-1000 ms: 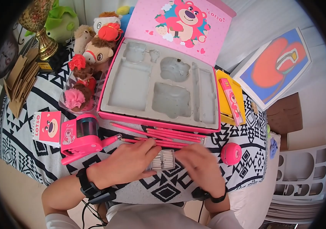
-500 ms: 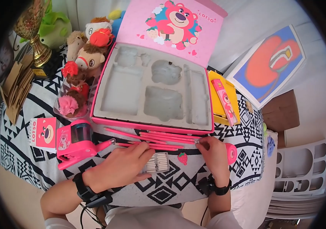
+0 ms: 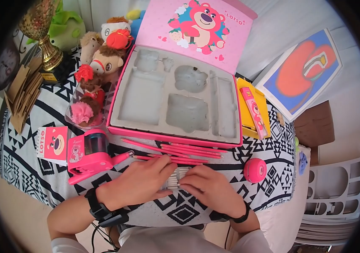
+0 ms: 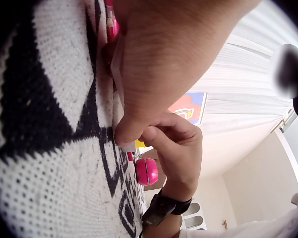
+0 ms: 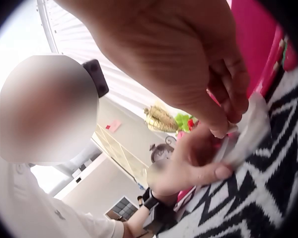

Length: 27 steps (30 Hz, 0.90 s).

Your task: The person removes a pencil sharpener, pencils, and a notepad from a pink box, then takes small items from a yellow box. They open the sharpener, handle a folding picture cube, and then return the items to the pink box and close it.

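Note:
My left hand (image 3: 142, 181) grips a small clear case (image 3: 172, 178) of short white sticks from its left side, thumb along the near edge. From the right, my right hand (image 3: 213, 187) reaches over the case. Its curled thumb and fingers meet at the sticks; in the right wrist view my right hand (image 5: 188, 64) seems to pinch a small white end (image 5: 232, 129). The case's right part is hidden under these fingers. Just beyond the case lie several pink pencils (image 3: 192, 150).
An open pink box (image 3: 175, 138) with a grey moulded tray stands behind the pencils. To the left are a pink sharpener (image 3: 89, 154) and a notepad (image 3: 53, 143); to the right, a round pink object (image 3: 255, 170) and a yellow box (image 3: 262, 105). Plush toys (image 3: 108, 61) stand back left.
My right hand has moved left from the pencils' right end to the case, and its fingers now cover the spot where a small red strawberry piece showed. My left hand keeps its grip.

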Available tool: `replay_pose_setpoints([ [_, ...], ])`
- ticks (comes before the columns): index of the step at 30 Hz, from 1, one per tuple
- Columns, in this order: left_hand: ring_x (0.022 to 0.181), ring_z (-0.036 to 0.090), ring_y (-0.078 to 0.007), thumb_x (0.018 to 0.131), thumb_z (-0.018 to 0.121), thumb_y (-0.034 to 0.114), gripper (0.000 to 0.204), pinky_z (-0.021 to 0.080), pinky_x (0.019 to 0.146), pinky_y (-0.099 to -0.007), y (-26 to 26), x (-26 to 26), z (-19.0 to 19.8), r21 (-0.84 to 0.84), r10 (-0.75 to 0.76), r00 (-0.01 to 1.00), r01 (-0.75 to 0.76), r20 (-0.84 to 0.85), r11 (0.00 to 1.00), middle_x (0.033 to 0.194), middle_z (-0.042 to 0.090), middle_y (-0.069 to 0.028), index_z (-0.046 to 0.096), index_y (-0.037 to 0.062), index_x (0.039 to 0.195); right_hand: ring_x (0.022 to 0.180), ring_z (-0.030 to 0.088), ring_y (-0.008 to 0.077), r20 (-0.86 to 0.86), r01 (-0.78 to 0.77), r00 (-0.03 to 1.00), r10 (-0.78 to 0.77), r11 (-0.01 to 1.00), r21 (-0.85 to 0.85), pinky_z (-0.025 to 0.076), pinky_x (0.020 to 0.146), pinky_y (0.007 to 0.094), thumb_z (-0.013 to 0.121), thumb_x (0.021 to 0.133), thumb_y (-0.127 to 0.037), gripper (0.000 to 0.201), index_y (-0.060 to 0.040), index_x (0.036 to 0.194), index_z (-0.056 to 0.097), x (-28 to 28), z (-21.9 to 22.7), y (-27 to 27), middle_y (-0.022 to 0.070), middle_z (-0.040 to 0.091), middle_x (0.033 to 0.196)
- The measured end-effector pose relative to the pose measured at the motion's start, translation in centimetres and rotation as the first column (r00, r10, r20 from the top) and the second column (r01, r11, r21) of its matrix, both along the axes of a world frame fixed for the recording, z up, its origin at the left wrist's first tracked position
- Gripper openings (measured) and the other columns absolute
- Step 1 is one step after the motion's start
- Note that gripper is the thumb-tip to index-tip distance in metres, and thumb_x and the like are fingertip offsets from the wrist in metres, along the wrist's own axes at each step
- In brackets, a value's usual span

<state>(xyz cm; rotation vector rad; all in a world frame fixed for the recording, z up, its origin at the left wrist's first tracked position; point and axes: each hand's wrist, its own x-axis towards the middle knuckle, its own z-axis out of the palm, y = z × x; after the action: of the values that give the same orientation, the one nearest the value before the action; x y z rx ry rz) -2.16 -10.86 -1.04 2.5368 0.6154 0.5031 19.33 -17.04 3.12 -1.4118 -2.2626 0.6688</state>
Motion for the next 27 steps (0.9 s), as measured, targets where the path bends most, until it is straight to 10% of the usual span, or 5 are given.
replay_pose_setpoints([
  [27,0.087,0.062,-0.0247,0.070,0.079,0.031,0.061,0.054,0.063,-0.0333,0.1,0.0,-0.1,-0.024,-0.005,1.000,0.005,-0.007,1.000,0.105,0.050,-0.0103,0.053,0.0007,0.116,0.088,0.057,0.0280,0.004,-0.207,0.978,0.207,0.978,-0.018,0.049,0.074,0.0356,0.067,0.080,-0.003,0.018,-0.0039,0.097,0.062,-0.8,-2.2,0.2,0.0086,0.057,0.095],
])
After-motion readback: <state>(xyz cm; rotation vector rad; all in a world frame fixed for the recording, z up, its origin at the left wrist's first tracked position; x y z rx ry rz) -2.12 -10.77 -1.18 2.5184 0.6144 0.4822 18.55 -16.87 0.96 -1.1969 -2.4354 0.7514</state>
